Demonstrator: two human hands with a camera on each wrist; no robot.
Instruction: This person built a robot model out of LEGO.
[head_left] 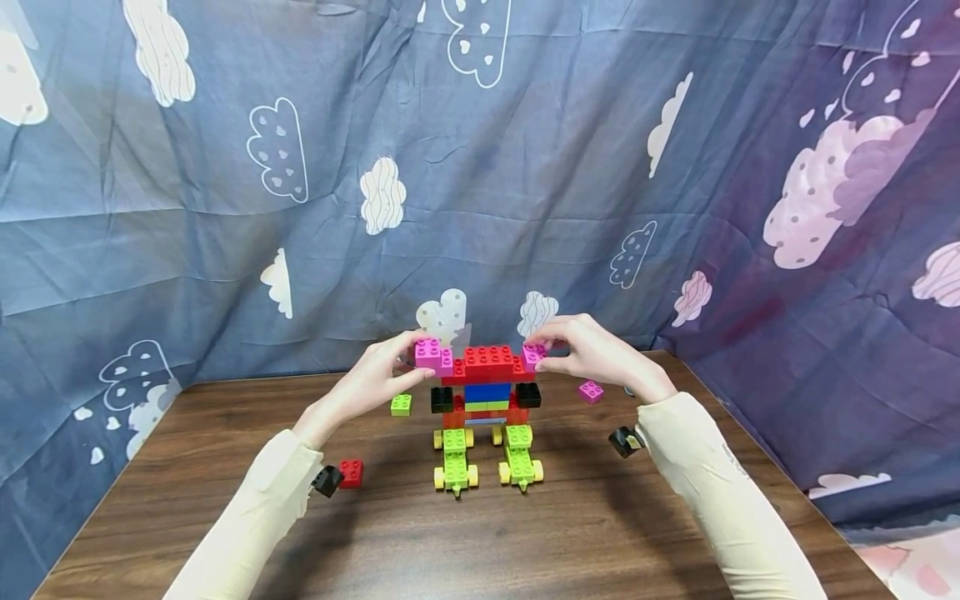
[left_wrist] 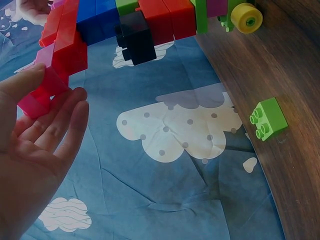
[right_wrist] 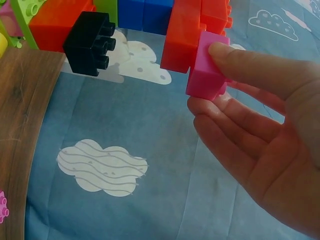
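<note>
A toy brick figure (head_left: 487, 362) stands upright, red across the top, with blue and green below and a black brick (head_left: 442, 400) on either side. Two lime wheeled bases (head_left: 455, 473) carry it. At its upper left end, my left hand (head_left: 375, 377) pinches joined pink bricks (head_left: 429, 353) between thumb and fingers. The left wrist view has these pink bricks (left_wrist: 52, 82) against the end of the red row. Opposite, my right hand (head_left: 588, 346) pinches a pink brick (head_left: 531, 357), thumb on one face. In the right wrist view that pink brick (right_wrist: 207, 67) sits against a red brick (right_wrist: 181, 37).
Loose bricks lie on the brown wooden table (head_left: 405, 533): a lime one (head_left: 401, 405) and a red one (head_left: 351, 473) to the left, a pink one (head_left: 591, 391) to the right. Behind the table hangs a blue cloth (head_left: 330, 250) with cloud prints.
</note>
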